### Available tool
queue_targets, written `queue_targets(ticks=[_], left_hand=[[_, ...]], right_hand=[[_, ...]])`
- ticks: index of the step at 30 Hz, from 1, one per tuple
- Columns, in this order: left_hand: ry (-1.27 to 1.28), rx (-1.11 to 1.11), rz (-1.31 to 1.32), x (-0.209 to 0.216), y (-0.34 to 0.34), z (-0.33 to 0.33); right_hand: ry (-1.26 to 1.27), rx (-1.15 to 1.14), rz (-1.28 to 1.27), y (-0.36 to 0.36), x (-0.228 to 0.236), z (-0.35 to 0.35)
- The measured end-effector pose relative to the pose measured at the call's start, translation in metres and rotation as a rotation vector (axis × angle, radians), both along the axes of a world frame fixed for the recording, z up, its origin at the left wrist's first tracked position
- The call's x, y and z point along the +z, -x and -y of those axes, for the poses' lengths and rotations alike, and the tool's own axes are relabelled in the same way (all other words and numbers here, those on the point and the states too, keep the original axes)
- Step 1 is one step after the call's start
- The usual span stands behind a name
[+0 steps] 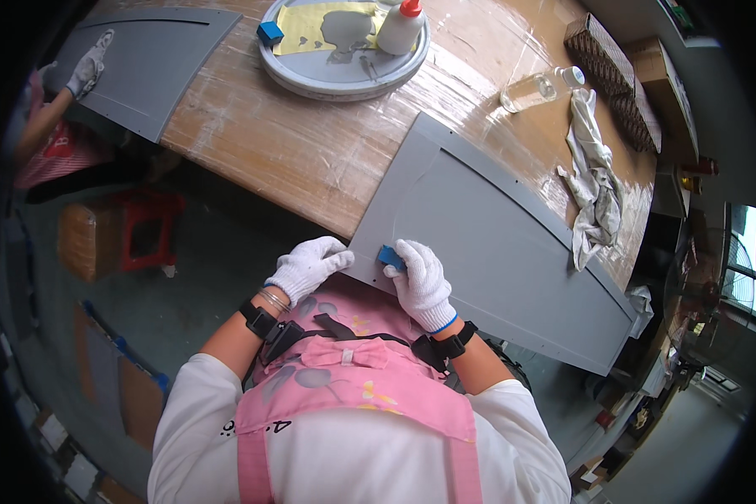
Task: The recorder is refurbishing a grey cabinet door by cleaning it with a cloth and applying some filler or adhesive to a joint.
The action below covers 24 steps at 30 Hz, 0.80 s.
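Note:
A flat grey panel (479,244) with a recessed middle lies aslant on the table in front of me, its near edge jutting past the table's edge. My right hand (424,284), in a white knit glove, grips a small blue block (390,258) against the panel's near left part. At the panel's left corner is my left hand (312,266), gloved the same way, its fingers closed on the edge; the fingertips are partly hidden.
On the wrapped table (227,134) stands a round grey lid (344,86) bearing yellow sandpaper, grey paste, a blue block (270,34) and a red-capped bottle (401,27). A clear bottle (529,91) and a rag (595,176) lie right. Far left, a co-worker's gloved hand (90,67) touches another panel (155,67).

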<state>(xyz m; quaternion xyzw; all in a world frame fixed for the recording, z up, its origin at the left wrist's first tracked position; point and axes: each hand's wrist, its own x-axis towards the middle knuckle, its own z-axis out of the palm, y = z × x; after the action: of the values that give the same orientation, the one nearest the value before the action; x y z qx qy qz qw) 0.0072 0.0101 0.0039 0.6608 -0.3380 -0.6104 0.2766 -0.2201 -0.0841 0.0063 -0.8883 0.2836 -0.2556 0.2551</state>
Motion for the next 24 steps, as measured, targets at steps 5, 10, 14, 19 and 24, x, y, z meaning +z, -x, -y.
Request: queue_targets(ticks=[5,10,14,19,24], left_hand=[[-0.008,-0.013,0.045,0.001,0.0,0.0],[-0.009,-0.026,0.053,0.0,0.0,0.0],[-0.025,-0.03,0.078,0.0,0.0,0.0],[-0.027,-0.034,0.042,-0.005,-0.001,-0.004],[0.004,-0.019,0.078,0.002,-0.004,-0.004]], right_hand=[[0.011,-0.005,0.011,-0.003,0.001,-0.001],[0.036,0.018,-0.037,-0.002,0.004,-0.008],[0.05,-0.009,-0.025,-0.004,0.001,-0.004],[0.078,0.03,-0.019,0.004,-0.004,-0.01],[-0.127,-0.376,0.236,-0.009,-0.008,0.027]])
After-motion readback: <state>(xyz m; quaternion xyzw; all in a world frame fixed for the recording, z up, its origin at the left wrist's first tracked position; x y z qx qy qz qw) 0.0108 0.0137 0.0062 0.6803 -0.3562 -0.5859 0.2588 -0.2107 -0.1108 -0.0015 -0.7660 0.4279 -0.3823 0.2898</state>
